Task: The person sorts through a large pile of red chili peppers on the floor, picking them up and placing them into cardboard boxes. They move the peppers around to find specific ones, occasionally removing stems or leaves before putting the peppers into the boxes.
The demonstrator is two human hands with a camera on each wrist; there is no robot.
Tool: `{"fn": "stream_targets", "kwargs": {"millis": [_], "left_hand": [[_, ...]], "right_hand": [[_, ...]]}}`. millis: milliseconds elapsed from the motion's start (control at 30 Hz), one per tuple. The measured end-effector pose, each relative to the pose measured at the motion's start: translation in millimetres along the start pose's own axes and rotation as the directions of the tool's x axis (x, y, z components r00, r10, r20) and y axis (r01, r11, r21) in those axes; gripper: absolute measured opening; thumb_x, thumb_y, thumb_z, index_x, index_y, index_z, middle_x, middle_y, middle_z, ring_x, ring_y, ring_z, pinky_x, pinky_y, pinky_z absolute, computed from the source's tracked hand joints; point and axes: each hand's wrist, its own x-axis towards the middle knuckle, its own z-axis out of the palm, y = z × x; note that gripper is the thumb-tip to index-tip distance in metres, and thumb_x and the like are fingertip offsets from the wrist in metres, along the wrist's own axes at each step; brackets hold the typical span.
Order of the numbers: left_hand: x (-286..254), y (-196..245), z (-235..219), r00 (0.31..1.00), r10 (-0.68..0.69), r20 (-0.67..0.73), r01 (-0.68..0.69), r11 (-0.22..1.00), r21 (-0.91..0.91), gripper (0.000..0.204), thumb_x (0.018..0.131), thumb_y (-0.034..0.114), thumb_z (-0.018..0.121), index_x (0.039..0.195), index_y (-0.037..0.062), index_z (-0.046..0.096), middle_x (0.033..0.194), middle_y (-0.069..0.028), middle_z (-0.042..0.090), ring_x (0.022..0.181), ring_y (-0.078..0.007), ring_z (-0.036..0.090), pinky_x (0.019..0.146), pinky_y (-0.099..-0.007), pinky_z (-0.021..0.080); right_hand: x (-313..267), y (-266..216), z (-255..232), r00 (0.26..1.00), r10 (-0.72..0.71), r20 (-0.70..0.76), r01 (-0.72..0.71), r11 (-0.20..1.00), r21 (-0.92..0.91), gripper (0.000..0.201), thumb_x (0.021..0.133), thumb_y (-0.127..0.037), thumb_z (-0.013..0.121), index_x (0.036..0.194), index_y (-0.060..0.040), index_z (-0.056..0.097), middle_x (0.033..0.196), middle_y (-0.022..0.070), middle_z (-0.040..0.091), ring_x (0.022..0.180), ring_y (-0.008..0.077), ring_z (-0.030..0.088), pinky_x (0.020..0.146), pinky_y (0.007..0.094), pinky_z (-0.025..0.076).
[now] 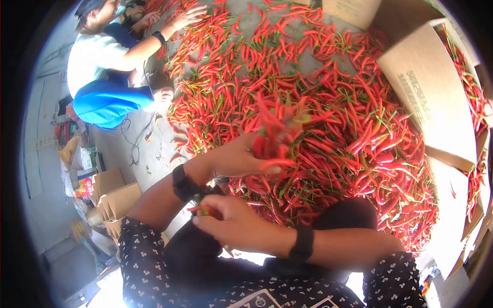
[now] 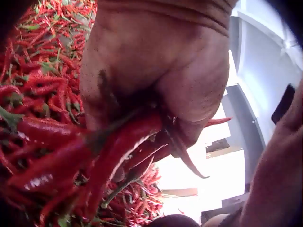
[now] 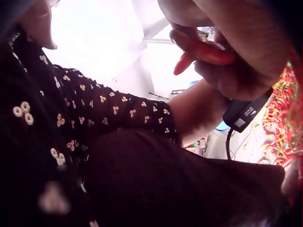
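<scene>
Chili bunch (image 1: 280, 131) juts above left hand (image 1: 239, 159) grip.

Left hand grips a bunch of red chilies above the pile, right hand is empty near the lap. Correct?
Not quite. The left hand does grip a bunch of red chilies above the pile, but the right hand is not empty: it holds a single red chili in its curled fingers. The right wrist view shows this plainly.
</scene>
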Motion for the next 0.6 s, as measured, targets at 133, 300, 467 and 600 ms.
{"fn": "stream_targets", "kwargs": {"millis": [133, 300, 467, 600], "left_hand": [[14, 11, 16, 0.999, 0.035, -0.008, -0.034, 0.993, 0.109, 0.038, 0.083, 0.019, 0.068, 0.116, 0.0044, 0.056, 0.087, -0.0011, 0.058, 0.078, -0.0102, 0.055, 0.072, -0.0271, 0.047], [32, -6, 3, 0.997, -0.061, -0.048, 0.064, 0.996, 0.064, 0.030, 0.082, 0.015, 0.067, 0.108, 0.0038, 0.057, 0.084, -0.0021, 0.057, 0.078, -0.0092, 0.056, 0.066, -0.0256, 0.048], [9, -28, -11, 0.999, -0.038, -0.016, 0.040, 0.991, 0.125, 0.028, 0.079, 0.017, 0.069, 0.100, 0.0046, 0.056, 0.091, -0.0024, 0.059, 0.082, -0.0110, 0.058, 0.075, -0.0278, 0.049], [-15, -66, -25, 0.910, 0.251, 0.329, -0.336, 0.912, 0.233, 0.045, 0.077, 0.018, 0.070, 0.118, 0.0073, 0.054, 0.125, -0.0137, 0.050, 0.120, -0.0257, 0.047, 0.097, -0.0365, 0.040]], "right_hand": [[-7, -3, 1, 0.993, -0.120, -0.018, 0.118, 0.989, -0.091, 0.021, 0.089, -0.022, 0.056, 0.079, -0.0050, 0.049, 0.056, -0.0017, 0.045, 0.042, 0.0055, 0.044, 0.037, 0.0224, 0.036], [0, 0, -10, 0.973, -0.185, -0.141, 0.171, 0.979, -0.107, 0.020, 0.089, -0.020, 0.055, 0.079, -0.0039, 0.049, 0.058, -0.0012, 0.045, 0.044, 0.0059, 0.043, 0.038, 0.0239, 0.035], [15, 24, -21, 0.862, -0.379, -0.337, 0.293, 0.915, -0.277, 0.020, 0.090, -0.020, 0.055, 0.079, -0.0042, 0.049, 0.059, -0.0012, 0.046, 0.045, 0.0058, 0.044, 0.039, 0.0236, 0.035], [15, 33, -24, 0.918, -0.182, -0.351, 0.101, 0.966, -0.236, 0.017, 0.092, -0.020, 0.053, 0.083, -0.0051, 0.051, 0.061, -0.0015, 0.048, 0.050, 0.0054, 0.046, 0.042, 0.0213, 0.036]]}}
